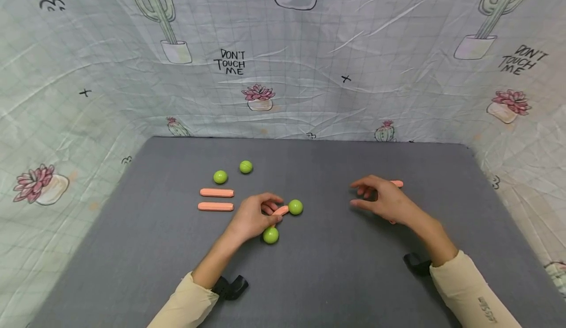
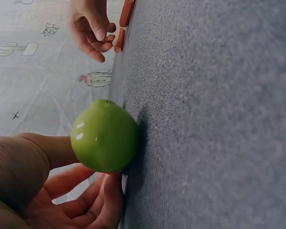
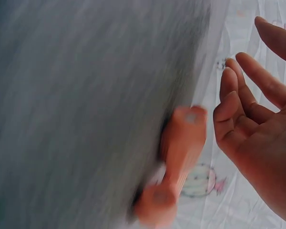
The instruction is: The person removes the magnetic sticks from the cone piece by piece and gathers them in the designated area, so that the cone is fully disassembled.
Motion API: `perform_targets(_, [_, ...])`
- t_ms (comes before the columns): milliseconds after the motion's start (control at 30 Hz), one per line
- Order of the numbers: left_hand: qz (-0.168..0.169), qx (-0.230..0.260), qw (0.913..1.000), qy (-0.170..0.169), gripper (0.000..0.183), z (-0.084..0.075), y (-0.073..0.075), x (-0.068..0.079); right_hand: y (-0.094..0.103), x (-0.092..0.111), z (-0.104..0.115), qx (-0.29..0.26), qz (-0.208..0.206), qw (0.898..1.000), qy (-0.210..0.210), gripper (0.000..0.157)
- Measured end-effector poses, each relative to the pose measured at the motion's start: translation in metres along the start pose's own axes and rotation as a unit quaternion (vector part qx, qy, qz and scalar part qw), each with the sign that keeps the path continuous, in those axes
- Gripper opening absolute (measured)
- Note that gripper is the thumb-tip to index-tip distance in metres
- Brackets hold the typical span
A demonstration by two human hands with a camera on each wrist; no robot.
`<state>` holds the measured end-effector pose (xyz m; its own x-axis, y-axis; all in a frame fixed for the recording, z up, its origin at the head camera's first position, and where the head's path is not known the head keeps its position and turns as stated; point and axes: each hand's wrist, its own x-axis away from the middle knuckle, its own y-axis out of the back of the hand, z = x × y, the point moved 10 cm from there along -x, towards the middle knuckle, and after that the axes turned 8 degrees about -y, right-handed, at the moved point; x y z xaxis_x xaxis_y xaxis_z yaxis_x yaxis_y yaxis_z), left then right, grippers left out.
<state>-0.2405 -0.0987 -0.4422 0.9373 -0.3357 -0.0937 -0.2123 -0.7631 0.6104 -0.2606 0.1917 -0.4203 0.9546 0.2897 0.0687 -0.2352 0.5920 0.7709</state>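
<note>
My left hand (image 1: 255,216) is low over the grey table, its thumb and fingers around a short orange ridged stick (image 1: 281,211). One green ball (image 1: 295,207) sits at the far end of that stick, and another green ball (image 1: 271,235) at its near end. In the left wrist view a glossy green ball (image 2: 105,136) hides the fingertips' hold. On the right, my right hand (image 1: 389,201) hovers with thumb and fingers apart, holding nothing. Partly hidden behind it are orange sticks (image 1: 397,183), two of which show blurred in the right wrist view (image 3: 183,138).
Two parallel orange sticks (image 1: 216,192) lie left of the left hand. Beyond them rest two more green balls (image 1: 220,177). A cactus-print cloth (image 1: 309,97) hangs behind the table (image 1: 327,274) and along its sides.
</note>
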Motion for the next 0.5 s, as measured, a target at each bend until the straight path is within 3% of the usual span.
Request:
perform_targets(200, [0.000,0.007,0.9999,-0.008,0.031,-0.002,-0.004,-0.005,-0.018,-0.006,0.019,-0.034,0.028,0.999,0.018,0.034])
perform_targets(500, [-0.003,-0.015,0.9999,-0.004,0.032,-0.007,-0.007,-0.003,-0.043,-0.017,0.040,-0.037,0.072,0.997,0.021,0.035])
